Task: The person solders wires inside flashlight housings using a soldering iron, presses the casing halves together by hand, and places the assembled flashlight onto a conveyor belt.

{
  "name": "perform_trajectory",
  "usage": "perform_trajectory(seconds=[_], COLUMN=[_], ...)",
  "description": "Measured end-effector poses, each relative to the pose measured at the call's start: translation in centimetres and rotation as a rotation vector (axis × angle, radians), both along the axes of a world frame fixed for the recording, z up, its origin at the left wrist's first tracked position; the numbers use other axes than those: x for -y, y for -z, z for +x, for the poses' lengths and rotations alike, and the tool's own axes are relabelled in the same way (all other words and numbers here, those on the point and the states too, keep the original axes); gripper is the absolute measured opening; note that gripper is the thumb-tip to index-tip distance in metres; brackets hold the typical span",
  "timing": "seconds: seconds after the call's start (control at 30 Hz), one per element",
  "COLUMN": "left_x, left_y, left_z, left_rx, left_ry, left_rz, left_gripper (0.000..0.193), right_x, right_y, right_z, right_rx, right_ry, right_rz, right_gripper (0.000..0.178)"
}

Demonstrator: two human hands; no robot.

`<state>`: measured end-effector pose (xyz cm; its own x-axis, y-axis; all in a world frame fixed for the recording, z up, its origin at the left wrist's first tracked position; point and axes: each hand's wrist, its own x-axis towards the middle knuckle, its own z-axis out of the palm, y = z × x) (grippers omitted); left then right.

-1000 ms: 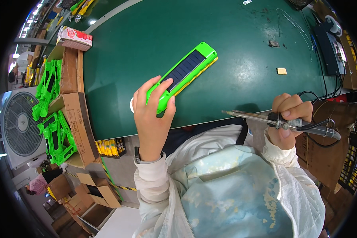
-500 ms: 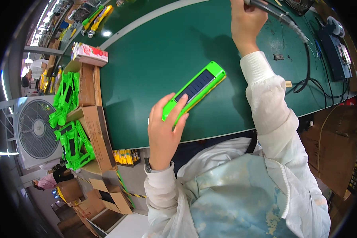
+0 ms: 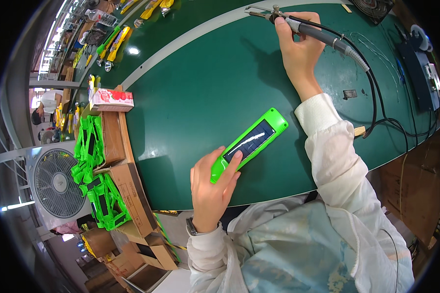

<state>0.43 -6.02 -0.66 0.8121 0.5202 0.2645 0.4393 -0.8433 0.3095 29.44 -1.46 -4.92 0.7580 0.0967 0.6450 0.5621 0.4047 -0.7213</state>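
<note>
My left hand (image 3: 212,188) grips the lower end of a bright green flashlight housing (image 3: 280,120) with a dark solar panel (image 3: 259,139) set in its face. One finger presses on the panel's lower edge, and a bright reflection streaks across it. The housing lies slanted over the green tabletop, its far end pointing right. Up at the far right, my right hand (image 3: 300,53) is closed around the dark handle of a soldering iron (image 3: 322,36). Its thin metal tip and a wire guide point left, well apart from the housing. A cable runs back from the handle.
Cardboard boxes (image 3: 132,198) at the left hold several green housings (image 3: 102,200); a pink-and-white carton (image 3: 111,99) stands behind them. A dark blue soldering station (image 3: 418,73), with cables, sits at the right. A fan (image 3: 58,183) and a person (image 3: 50,101) are farther left.
The soldering iron has come into fuller view as my right hand shifted down and turned its tip left. The view has tilted, and the housing appears lower, its panel now catching glare.
</note>
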Motion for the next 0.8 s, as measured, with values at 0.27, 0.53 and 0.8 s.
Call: perform_trajectory(seconds=[0.27, 0.53, 0.8], left_x=[0.2, 0.5, 0.2], left_y=[-1.0, -3.0, -4.3], left_z=[1.6, 6.3, 8.4], left_rx=[-0.05, -0.19, -0.49], left_ry=[0.013, -0.01, -0.092], left_rz=[0.088, -0.024, -0.094], left_gripper=[0.04, 0.039, 0.034], right_x=[0.1, 0.2, 0.3], right_y=[-0.1, 0.1, -0.9], right_z=[0.0, 0.2, -0.3], right_rx=[0.001, -0.068, -0.113], right_ry=[0.023, -0.036, 0.0], right_rz=[0.013, 0.005, 0.01], right_gripper=[0.018, 0.021, 0.02])
